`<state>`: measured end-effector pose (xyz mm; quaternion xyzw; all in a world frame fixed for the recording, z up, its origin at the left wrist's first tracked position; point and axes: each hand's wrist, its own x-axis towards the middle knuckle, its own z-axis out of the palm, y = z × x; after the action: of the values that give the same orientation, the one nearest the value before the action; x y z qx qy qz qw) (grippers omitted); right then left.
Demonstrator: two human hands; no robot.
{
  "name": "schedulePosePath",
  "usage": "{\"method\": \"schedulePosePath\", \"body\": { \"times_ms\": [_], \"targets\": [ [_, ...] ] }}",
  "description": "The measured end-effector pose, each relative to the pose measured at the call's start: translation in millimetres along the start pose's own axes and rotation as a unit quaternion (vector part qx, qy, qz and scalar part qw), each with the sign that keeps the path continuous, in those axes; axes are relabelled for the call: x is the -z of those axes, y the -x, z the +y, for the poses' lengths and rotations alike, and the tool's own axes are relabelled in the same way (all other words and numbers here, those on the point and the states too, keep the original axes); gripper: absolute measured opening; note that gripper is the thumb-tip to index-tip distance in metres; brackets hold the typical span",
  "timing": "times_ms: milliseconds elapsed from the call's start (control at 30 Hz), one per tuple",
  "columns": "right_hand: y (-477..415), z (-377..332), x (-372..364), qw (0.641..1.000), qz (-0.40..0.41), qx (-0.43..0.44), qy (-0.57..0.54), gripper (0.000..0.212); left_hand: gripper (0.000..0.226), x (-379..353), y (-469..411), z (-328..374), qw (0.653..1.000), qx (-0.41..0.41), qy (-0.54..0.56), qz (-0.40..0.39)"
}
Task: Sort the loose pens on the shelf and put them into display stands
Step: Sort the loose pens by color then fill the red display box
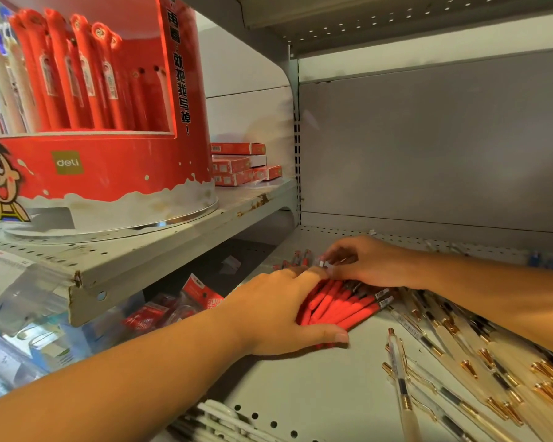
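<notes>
Red pens (342, 306) lie bunched on the lower shelf (316, 378), between my two hands. My left hand (278, 311) wraps the near side of the bunch, with its fingers over the top and its thumb along the lower edge. My right hand (367, 263) rests on the far side, fingertips curled and pinching at the pen ends. Gold-trimmed pens (460, 355) lie loose just right of the bunch. The red display stand (109, 170) stands well apart, upper left.

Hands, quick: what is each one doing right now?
Left hand: closed around the bundle of red pens.
Right hand: fingers curled, pinching the far ends of the same pens.
</notes>
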<state>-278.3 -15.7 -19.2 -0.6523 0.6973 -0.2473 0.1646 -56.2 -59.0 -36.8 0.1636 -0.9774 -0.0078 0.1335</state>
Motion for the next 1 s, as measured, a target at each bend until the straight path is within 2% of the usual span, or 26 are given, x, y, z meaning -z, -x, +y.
{"method": "schedulePosePath", "body": {
  "times_ms": [133,300,400,467,533,633,700,767,900,1000],
  "targets": [
    [2,-3,-6,0.999,0.016,0.004,-0.046,0.023,0.09,-2,-1,-1,1.0,0.01,-0.002,-0.009],
    [7,-11,-8,0.999,0.026,-0.001,-0.043,0.025,0.083,2,-1,1,0.999,0.03,0.038,-0.01],
    [15,-15,3,0.999,0.025,0.001,-0.039,0.03,0.069,6,-3,0,0.988,0.083,0.127,0.037],
    [24,-16,11,1.0,0.002,0.007,-0.01,0.029,0.062,6,-9,-4,0.979,0.138,0.138,0.066],
    [33,-15,19,0.997,-0.045,0.001,0.055,0.044,0.061,3,-17,-9,0.964,0.218,0.141,0.051],
    [48,-13,27,0.984,-0.136,-0.009,0.115,0.072,0.077,-1,-30,-13,0.938,0.314,0.145,-0.024],
    [53,-10,28,0.979,-0.178,0.018,0.098,0.067,0.082,-1,-37,-11,0.933,0.322,0.155,-0.046],
    [53,-6,25,0.978,-0.184,0.035,0.089,0.064,0.086,-1,-44,-8,0.933,0.313,0.169,-0.059],
    [50,-1,22,0.98,-0.175,0.031,0.085,0.078,0.09,-7,-50,-9,0.939,0.303,0.145,-0.074],
    [44,-4,27,0.979,-0.185,0.022,0.08,0.065,0.095,-10,-49,-12,0.941,0.295,0.157,-0.06]
  ]
}}
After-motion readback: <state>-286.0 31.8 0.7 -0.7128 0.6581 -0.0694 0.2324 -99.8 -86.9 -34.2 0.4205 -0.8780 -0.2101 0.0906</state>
